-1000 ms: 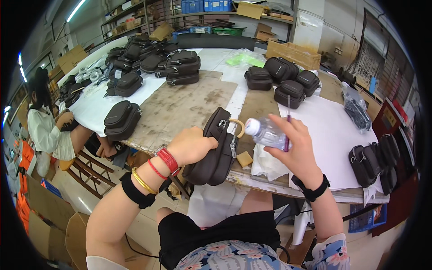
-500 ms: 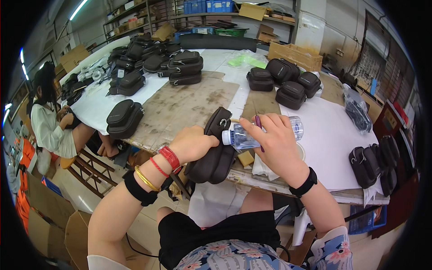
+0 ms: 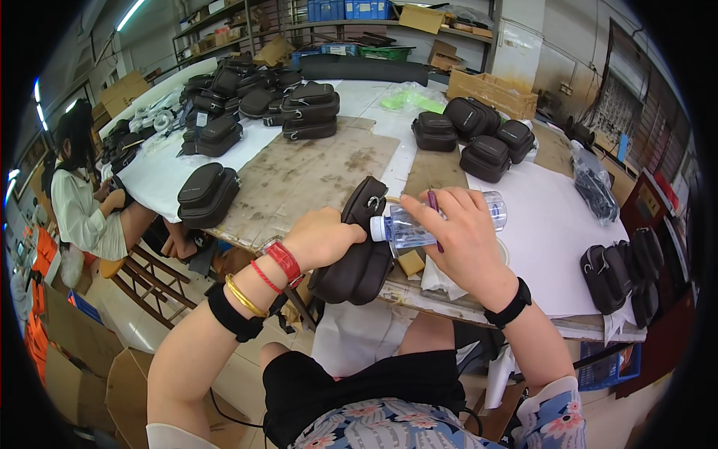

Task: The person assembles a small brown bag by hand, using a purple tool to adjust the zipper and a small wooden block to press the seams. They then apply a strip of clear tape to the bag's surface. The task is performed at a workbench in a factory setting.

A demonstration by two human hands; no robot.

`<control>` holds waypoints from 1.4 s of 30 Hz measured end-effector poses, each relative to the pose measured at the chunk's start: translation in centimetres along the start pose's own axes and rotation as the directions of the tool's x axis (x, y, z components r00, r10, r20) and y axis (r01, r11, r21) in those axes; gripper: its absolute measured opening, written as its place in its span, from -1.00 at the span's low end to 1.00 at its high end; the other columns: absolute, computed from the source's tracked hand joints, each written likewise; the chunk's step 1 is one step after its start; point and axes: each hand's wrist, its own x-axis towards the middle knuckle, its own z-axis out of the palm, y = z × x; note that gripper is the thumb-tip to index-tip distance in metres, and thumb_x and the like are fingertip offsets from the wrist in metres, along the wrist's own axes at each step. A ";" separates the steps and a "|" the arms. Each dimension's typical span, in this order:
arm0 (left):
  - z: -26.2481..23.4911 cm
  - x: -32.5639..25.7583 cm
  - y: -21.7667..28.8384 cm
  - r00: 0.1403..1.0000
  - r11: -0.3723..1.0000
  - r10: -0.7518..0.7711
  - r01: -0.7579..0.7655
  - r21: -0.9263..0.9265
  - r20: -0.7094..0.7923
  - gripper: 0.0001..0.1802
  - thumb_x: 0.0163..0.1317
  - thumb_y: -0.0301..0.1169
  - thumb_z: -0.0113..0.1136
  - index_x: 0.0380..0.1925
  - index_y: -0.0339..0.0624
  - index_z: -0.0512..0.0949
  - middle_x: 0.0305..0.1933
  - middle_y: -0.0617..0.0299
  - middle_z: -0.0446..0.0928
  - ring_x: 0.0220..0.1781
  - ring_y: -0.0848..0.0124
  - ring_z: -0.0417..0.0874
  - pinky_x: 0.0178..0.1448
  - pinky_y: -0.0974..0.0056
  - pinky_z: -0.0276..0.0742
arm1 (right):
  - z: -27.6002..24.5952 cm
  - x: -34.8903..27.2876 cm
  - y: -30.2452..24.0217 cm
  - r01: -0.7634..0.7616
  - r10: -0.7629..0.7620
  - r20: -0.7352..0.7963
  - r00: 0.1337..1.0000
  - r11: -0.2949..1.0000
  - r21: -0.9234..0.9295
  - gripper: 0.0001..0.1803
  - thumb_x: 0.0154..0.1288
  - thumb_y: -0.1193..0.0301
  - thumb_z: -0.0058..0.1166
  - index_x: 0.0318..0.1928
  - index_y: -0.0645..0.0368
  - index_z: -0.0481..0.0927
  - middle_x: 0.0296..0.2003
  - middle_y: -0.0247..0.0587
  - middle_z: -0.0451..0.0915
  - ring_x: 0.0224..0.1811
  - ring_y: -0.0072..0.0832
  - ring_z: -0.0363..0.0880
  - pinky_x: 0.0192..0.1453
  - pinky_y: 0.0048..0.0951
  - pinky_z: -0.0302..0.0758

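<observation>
My left hand (image 3: 329,236) is closed on the upper side of a dark brown bag (image 3: 363,262) with a zipper, held tilted at the table's near edge. A metal ring shows near the bag's top. My right hand (image 3: 460,232) is just right of it, fingers bent around a thin purple pen-like tool (image 3: 434,200). A clear plastic bottle (image 3: 407,227) with a white cap lies sideways beneath this hand, its cap beside the bag. Whether the palm grips the bottle is hidden. A small tan strip (image 3: 393,200) shows between index finger and bag.
A yellow block (image 3: 410,263) sits below the bottle. Similar bags stand at the left edge (image 3: 208,196), back right (image 3: 486,156) and far right (image 3: 606,277); a large heap (image 3: 239,97) is at the back left. A person (image 3: 86,194) sits at the left.
Both hands and the bag stay almost in place. My right hand and the bottle have shifted very slightly to the right.
</observation>
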 end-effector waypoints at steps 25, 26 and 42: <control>3.7 -7.7 -2.3 0.940 0.940 0.085 -0.185 -0.286 -0.330 -0.60 0.20 -0.23 0.20 -0.14 -0.38 0.59 -0.42 -0.09 0.67 -0.32 0.03 0.74 -0.16 0.13 0.60 | -2.4 -8.7 6.7 -0.509 0.858 -0.001 0.514 0.305 0.805 -0.40 0.13 0.48 0.40 0.14 0.26 0.39 -0.05 -0.23 0.55 -0.04 -0.54 0.53 0.10 -0.48 0.45; 3.7 -8.0 -2.4 0.946 0.940 0.065 -0.164 -0.298 -0.317 -0.60 0.20 -0.24 0.20 -0.14 -0.38 0.59 -0.41 -0.08 0.67 -0.32 0.04 0.74 -0.16 0.13 0.60 | -2.1 -8.8 6.6 -0.523 0.849 0.010 0.529 0.317 0.791 -0.39 0.12 0.48 0.41 0.15 0.27 0.39 -0.04 -0.23 0.55 -0.03 -0.53 0.53 0.11 -0.48 0.45; 6.8 -10.2 -2.6 0.907 0.955 0.135 -0.227 -0.193 -0.399 -0.29 0.20 -0.22 0.22 0.21 -0.59 0.36 -0.33 -0.22 0.65 -0.29 -0.07 0.71 -0.17 0.06 0.61 | -4.7 -11.2 -0.2 -0.273 0.784 -0.286 0.550 0.493 0.826 -0.41 0.63 0.09 -0.44 0.30 0.37 0.26 -0.24 0.10 0.62 -0.41 -0.39 0.62 -0.33 -0.44 0.53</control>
